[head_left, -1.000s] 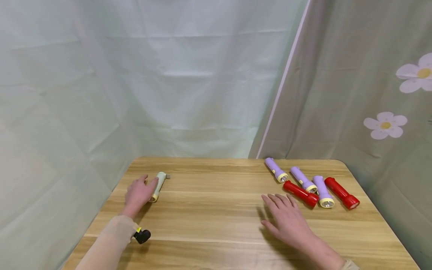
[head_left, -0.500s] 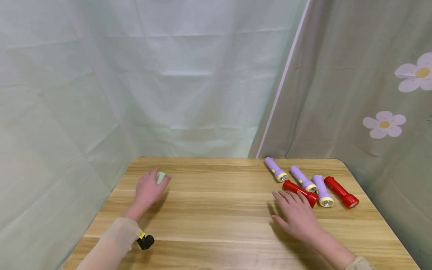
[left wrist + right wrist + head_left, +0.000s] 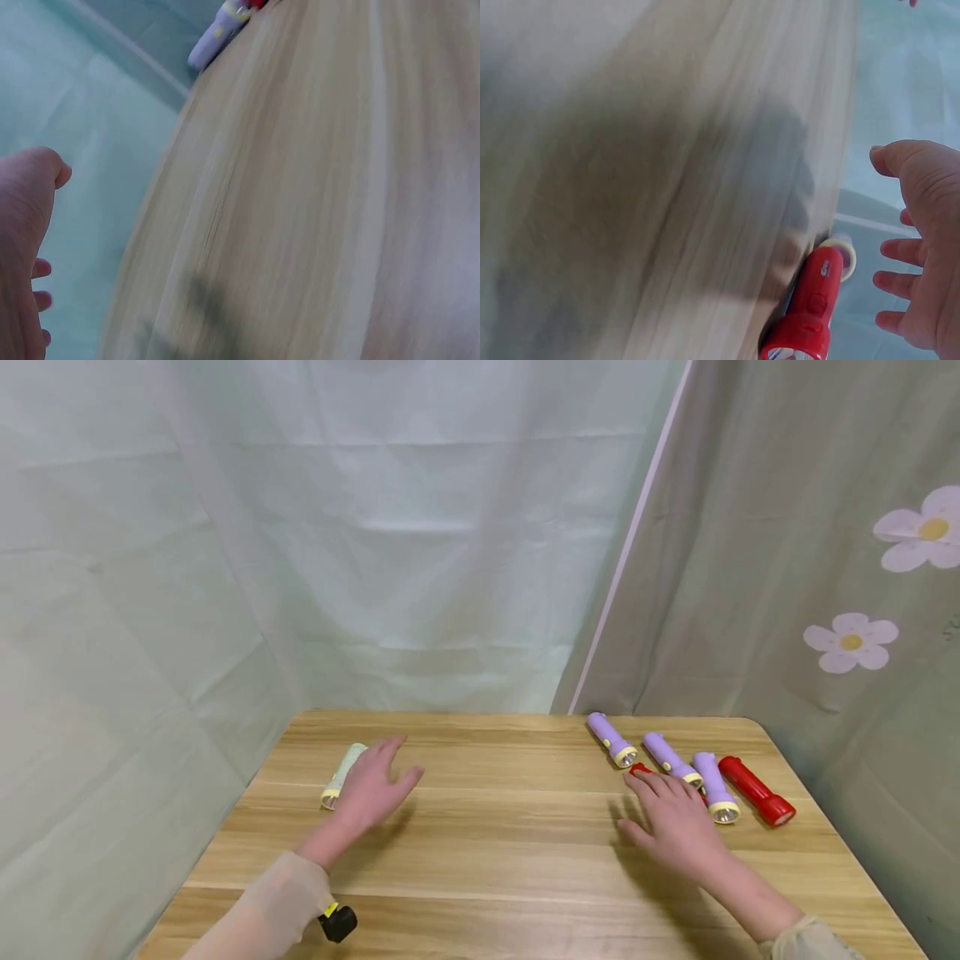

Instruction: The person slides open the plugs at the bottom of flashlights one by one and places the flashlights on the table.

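A pale green flashlight (image 3: 345,772) with a yellow head lies at the left of the table. My left hand (image 3: 372,789) is just right of it and overlaps part of it in the head view, thumb and fingers spread, holding nothing. On the right, my right hand (image 3: 678,827) hovers with relaxed fingers over a red flashlight (image 3: 810,300). In the head view that hand hides most of this flashlight; the right wrist view shows it apart from the fingers (image 3: 898,283).
Three lilac flashlights lie at the right back: one farthest back (image 3: 612,741), one in the middle (image 3: 672,760), one nearer (image 3: 715,787). Another red flashlight (image 3: 756,791) lies at their right. Fabric curtains (image 3: 450,568) hang behind the wooden table (image 3: 495,860).
My left hand has moved right, across the pale green flashlight, which now lies slightly farther left. My right hand has shifted right, over the nearer red flashlight.
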The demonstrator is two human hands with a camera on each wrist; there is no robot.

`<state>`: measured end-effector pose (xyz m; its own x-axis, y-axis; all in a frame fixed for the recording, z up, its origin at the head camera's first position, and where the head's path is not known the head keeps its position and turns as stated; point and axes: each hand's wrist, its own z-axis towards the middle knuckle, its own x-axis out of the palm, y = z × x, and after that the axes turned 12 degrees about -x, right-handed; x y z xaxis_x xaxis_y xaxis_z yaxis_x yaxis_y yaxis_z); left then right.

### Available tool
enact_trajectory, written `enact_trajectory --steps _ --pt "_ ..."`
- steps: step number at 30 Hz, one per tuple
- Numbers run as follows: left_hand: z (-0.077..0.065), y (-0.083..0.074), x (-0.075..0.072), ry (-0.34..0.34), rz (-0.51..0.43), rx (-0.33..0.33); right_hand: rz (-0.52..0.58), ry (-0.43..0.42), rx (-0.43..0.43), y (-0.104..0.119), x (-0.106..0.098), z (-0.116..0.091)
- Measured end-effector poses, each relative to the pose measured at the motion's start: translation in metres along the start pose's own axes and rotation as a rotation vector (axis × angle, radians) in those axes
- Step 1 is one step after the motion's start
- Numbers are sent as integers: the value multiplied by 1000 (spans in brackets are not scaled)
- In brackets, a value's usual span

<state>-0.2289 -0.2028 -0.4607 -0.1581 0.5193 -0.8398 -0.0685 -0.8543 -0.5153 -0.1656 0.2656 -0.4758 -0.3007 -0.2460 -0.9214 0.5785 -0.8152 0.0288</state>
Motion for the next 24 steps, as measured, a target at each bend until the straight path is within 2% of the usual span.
enact_trajectory --steps 12,20,24 --pt "-29 -52 13 108 74 146 17 -15 45 -21 -3 11" --pt "-51 -86 21 138 158 307 33 16 88 -36 -11 34" --pt "-62 -100 26 166 172 369 48 47 111 -42 -13 49"
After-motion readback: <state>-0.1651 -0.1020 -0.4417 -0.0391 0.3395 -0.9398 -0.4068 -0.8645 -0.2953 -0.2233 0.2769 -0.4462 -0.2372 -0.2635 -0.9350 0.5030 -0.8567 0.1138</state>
